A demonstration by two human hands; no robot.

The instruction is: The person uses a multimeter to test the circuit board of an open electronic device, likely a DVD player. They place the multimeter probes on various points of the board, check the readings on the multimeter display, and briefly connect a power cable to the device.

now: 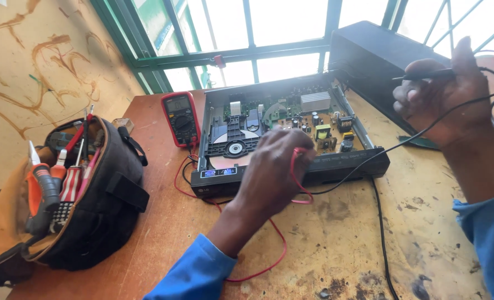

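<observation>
Worktop (336,244): worn wood, orange-brown, surface stained and flaking with dark spots. Left wall (41,61): yellow-ochre paint, brown streaks and swirls across it. Behind the worktop, window (269,33) with green-painted frame and bars; panes overexposed, bright daylight coming through. Light falls from the window onto the far edge of the worktop

Things counted around the opened disc player (291,139)

One multimeter (181,118) left of the player, one tool bag (91,211) further left, two test leads, two hands.
</observation>
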